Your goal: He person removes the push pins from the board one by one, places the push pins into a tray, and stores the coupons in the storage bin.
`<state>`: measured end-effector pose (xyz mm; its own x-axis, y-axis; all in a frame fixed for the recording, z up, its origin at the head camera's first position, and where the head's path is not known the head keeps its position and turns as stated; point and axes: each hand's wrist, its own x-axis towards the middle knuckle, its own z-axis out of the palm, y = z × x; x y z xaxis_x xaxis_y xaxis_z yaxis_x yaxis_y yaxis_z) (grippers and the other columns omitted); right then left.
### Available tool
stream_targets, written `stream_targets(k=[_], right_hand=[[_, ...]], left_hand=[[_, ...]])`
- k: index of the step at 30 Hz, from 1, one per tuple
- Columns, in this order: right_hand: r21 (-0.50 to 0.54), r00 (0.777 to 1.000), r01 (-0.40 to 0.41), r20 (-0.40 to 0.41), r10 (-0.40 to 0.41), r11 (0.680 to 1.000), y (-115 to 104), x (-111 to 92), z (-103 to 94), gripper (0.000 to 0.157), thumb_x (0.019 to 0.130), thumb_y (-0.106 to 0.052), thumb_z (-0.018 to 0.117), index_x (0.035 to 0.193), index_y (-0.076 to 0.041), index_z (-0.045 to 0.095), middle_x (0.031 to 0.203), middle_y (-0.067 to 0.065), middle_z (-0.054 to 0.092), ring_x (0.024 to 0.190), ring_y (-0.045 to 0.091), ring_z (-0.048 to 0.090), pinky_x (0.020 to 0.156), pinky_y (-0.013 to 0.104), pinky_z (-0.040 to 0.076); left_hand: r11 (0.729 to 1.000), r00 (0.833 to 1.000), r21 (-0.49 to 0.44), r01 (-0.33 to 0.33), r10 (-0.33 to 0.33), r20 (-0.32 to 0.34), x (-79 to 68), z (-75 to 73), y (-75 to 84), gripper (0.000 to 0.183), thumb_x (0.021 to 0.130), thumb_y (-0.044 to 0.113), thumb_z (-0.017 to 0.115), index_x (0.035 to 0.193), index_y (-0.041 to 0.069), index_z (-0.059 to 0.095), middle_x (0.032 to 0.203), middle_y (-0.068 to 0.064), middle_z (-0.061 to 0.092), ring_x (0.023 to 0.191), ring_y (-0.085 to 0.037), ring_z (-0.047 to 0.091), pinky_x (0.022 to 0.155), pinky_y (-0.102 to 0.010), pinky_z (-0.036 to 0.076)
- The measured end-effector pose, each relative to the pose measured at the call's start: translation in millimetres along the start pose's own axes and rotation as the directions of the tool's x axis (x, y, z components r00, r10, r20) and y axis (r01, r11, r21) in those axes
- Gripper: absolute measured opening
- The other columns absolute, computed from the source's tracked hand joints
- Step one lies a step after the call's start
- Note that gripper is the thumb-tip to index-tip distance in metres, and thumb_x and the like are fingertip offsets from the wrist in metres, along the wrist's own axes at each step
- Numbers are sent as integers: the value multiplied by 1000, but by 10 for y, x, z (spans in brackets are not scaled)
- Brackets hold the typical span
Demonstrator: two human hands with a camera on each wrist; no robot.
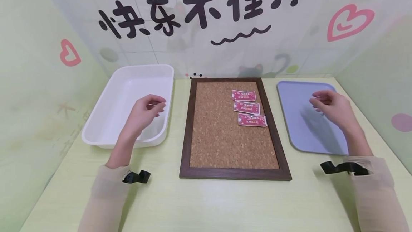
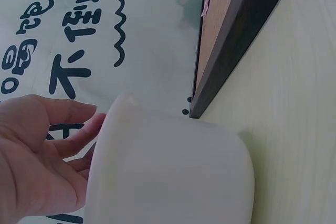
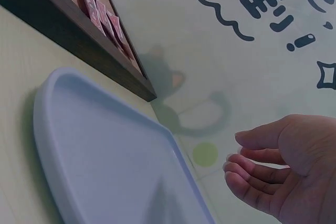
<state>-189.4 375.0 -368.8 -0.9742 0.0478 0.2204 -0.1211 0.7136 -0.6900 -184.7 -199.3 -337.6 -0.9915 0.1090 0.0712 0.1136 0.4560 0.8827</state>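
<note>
My left hand (image 1: 143, 113) hovers by the right side of the white plastic basin (image 1: 128, 68), its fingers loosely bent and nothing visible in them. In the left wrist view its fingertips appear beside the basin's rim (image 2: 100, 166). Over the blue tray (image 1: 299, 131) hangs my right hand (image 1: 333, 106), also loosely curled, with no object seen between thumb and fingers. Below those fingers is a small glint, too tiny to identify. Between the hands lies a cork board (image 1: 225, 135) in a dark wooden frame. Three pink coupons (image 1: 252, 120) are on its upper right, overlapping slightly.
Pale table surface (image 1: 206, 203) runs in front of the board. A printed wall (image 1: 199, 53) stands close behind the basin, board and tray, with side walls left and right. Black straps (image 1: 344, 168) are on both wrists.
</note>
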Motion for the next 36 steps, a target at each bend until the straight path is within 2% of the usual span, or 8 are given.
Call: stream_targets(k=[4, 11, 14, 22, 24, 28, 32, 36], right_hand=[[-1, 999, 22, 27, -22, 1000, -85, 5, 49, 35, 98, -19, 67, 120, 8, 61, 82, -26, 60, 70, -6, 60, 62, 10, 48], [4, 995, 71, 70, -71, 997, -208, 31, 137, 33, 99, -17, 66, 118, 10, 62, 93, 12, 69, 72, 2, 62, 63, 12, 48], [6, 993, 101, 65, -101, 995, -261, 24, 182, 31, 98, -15, 67, 117, 9, 63, 96, 20, 69, 72, 2, 62, 63, 12, 48], [8, 982, 166, 96, -166, 986, -435, 6, 346, 28, 97, -12, 68, 116, 8, 64, 100, 24, 69, 77, -6, 59, 67, 8, 46], [21, 976, 188, 111, -189, 982, -476, 11, 388, 27, 97, -11, 68, 116, 8, 65, 102, 25, 69, 80, -9, 58, 69, 7, 46], [36, 968, 207, 136, -210, 978, -593, 10, 473, 24, 97, -11, 68, 113, 7, 66, 102, 23, 70, 82, -10, 58, 72, 7, 46], [36, 962, 216, 166, -219, 976, -683, 15, 575, 24, 97, -12, 68, 112, 7, 66, 101, 20, 71, 83, -5, 60, 74, 8, 47], [25, 954, 216, 209, -216, 976, -743, 23, 682, 24, 97, -13, 68, 112, 6, 66, 101, 18, 71, 88, 12, 66, 75, 10, 47]], left_hand=[[1000, 1000, -4, -7, 7, 24, 27, 116, 31, 27, 101, 10, 59, 122, -8, 61, 112, -25, 64, 94, -30, 62, 76, -22, 53], [1000, 997, -2, -22, 22, 72, 43, 284, 82, 27, 101, 11, 59, 121, -7, 61, 111, -20, 64, 96, -27, 62, 80, -26, 54], [1000, 996, -5, -28, 29, 85, 53, 341, 119, 26, 101, 12, 60, 121, -6, 62, 110, -19, 64, 97, -29, 62, 82, -31, 54], [999, 990, -29, -29, 33, 136, 109, 557, 266, 24, 101, 13, 60, 120, -2, 63, 112, -20, 65, 100, -33, 64, 86, -47, 55], [999, 988, -29, -41, 45, 145, 128, 617, 300, 23, 101, 12, 60, 120, -2, 63, 111, -18, 65, 102, -35, 64, 86, -47, 54], [996, 984, -38, -81, 86, 155, 179, 740, 364, 21, 101, 8, 60, 118, -3, 63, 109, -17, 65, 101, -34, 64, 81, -36, 54], [994, 979, -39, -101, 106, 174, 229, 865, 431, 21, 99, 7, 61, 117, -4, 64, 109, -17, 67, 100, -31, 64, 81, -34, 54], [995, 975, -11, -94, 95, 203, 262, 977, 484, 22, 100, 10, 62, 118, -2, 64, 110, -14, 67, 99, -27, 65, 82, -36, 55]])
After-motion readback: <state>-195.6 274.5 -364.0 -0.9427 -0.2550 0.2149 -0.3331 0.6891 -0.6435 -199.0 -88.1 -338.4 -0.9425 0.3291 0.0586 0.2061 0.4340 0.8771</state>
